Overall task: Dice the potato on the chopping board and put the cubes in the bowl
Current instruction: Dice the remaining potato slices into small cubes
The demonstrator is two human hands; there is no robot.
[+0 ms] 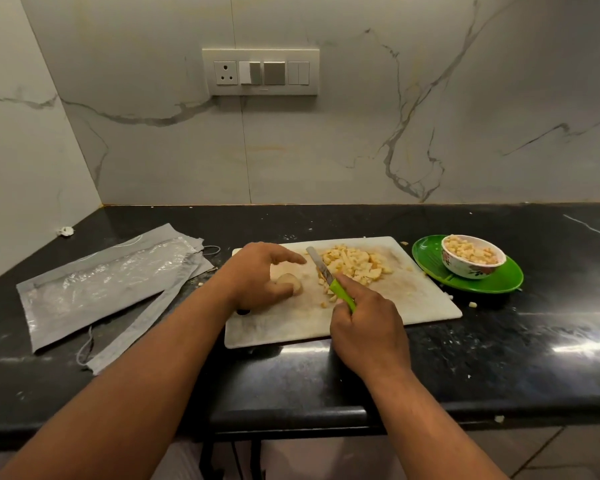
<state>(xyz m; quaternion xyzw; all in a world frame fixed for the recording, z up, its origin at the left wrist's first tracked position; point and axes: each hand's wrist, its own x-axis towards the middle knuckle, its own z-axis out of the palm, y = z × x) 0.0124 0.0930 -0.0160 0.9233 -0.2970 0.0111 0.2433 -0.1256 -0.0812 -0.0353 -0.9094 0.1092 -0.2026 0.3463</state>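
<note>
A white chopping board (413, 306) lies on the black counter. My left hand (257, 275) holds a pale potato piece (290, 283) on the board's left part, thumb and fingers curled round it, index finger stretched out. My right hand (364, 320) grips a knife (326, 275) by its green handle; the blade points away, toward a heap of potato cubes (355, 263) at the board's far middle. A few loose cubes lie beside the blade. To the right a patterned white bowl (465, 270), holding potato cubes (470, 253), stands on a green plate (430, 259).
Grey pouches with clear plastic fronts (108, 285) and a grey face mask lie left of the board. Stray potato bits (471, 304) sit on the counter near the plate. A marble wall with a switch panel (260, 71) rises behind.
</note>
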